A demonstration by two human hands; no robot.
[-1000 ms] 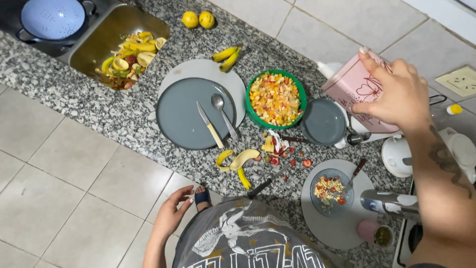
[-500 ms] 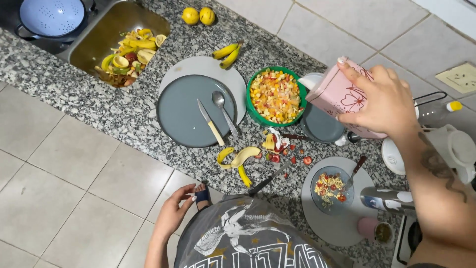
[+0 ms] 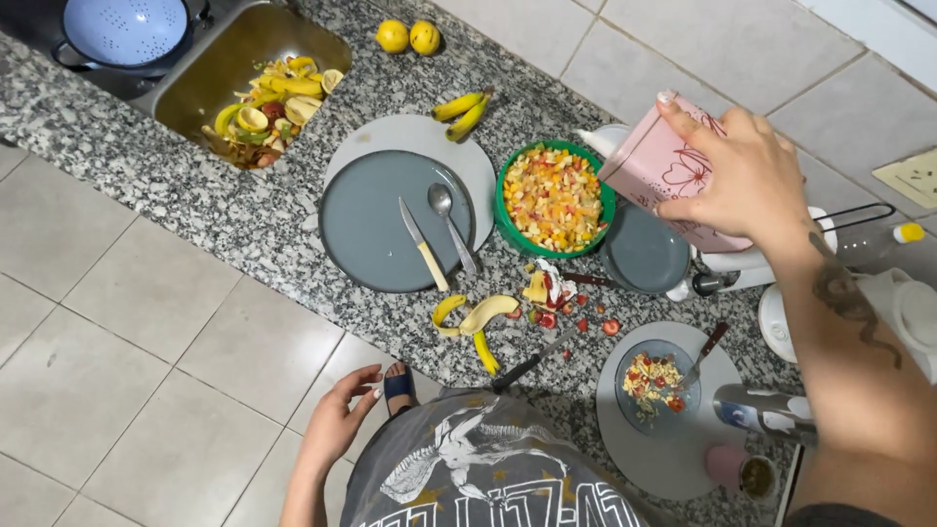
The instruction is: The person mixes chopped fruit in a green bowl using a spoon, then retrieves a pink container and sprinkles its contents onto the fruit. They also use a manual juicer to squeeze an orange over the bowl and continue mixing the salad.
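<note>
My right hand [image 3: 747,176] grips a pink carton with a flower drawing [image 3: 664,166], tilted with its top corner just over the right rim of a green bowl [image 3: 508,220] full of chopped fruit salad. My left hand [image 3: 337,420] hangs open below the counter edge beside my hip, holding nothing. Right of the green bowl sits a small grey bowl [image 3: 644,256]. A small glass bowl with fruit and a spoon [image 3: 659,383] rests on a grey plate near me.
A large grey plate [image 3: 376,229] carries a knife and a spoon. Banana peels [image 3: 473,317] and strawberry scraps lie on the granite counter. The sink [image 3: 205,83] holds fruit peels; a blue colander [image 3: 125,29], two lemons [image 3: 410,37] and small bananas [image 3: 461,109] sit farther off.
My right hand has carried the pink carton leftward, from over the small grey bowl to the edge of the green bowl. The left hand has stayed put.
</note>
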